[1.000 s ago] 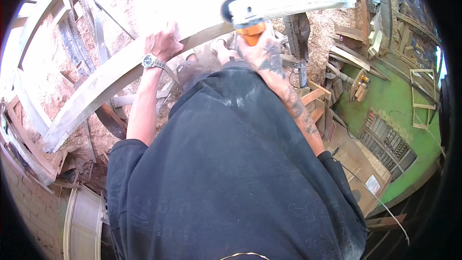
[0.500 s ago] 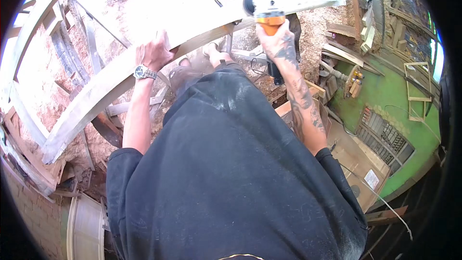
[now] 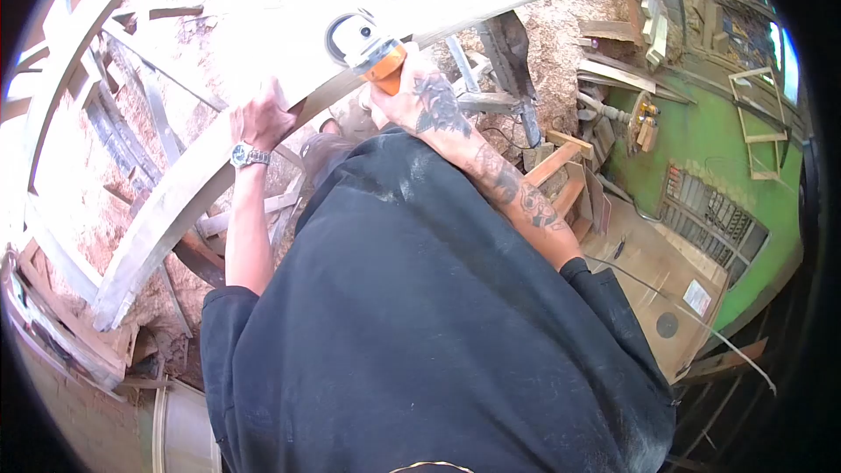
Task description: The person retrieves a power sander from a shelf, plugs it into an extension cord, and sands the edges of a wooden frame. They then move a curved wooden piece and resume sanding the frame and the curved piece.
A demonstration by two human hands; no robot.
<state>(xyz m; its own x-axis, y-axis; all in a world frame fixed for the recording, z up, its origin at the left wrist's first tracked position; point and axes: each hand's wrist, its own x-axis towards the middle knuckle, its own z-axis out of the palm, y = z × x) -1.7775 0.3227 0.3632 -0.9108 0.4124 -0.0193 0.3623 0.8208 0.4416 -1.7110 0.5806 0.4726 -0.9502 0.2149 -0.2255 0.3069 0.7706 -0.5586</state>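
Note:
A long curved wooden beam (image 3: 188, 188) runs from the lower left to the upper right in front of my body. My left hand (image 3: 261, 118), below which a metal watch (image 3: 250, 155) sits on the wrist, grips the beam's edge left of centre. My right hand (image 3: 405, 88) is wrapped round the orange body of a handheld power tool (image 3: 383, 63). The tool's round, light-coloured head (image 3: 353, 35) rests at or just over the beam's upper face, to the right of my left hand. Bright glare hides the exact contact.
Another curved beam (image 3: 54, 79) and crossed timbers stand at the left. Wood offcuts (image 3: 618, 77) lie at the upper right. A cardboard sheet (image 3: 653, 298) with a cable across it and a green floor area (image 3: 701, 131) are at the right.
My right hand has moved left along the beam with the power tool, closer to my left hand. The tool's head has tilted. My left hand keeps its grip on the beam.

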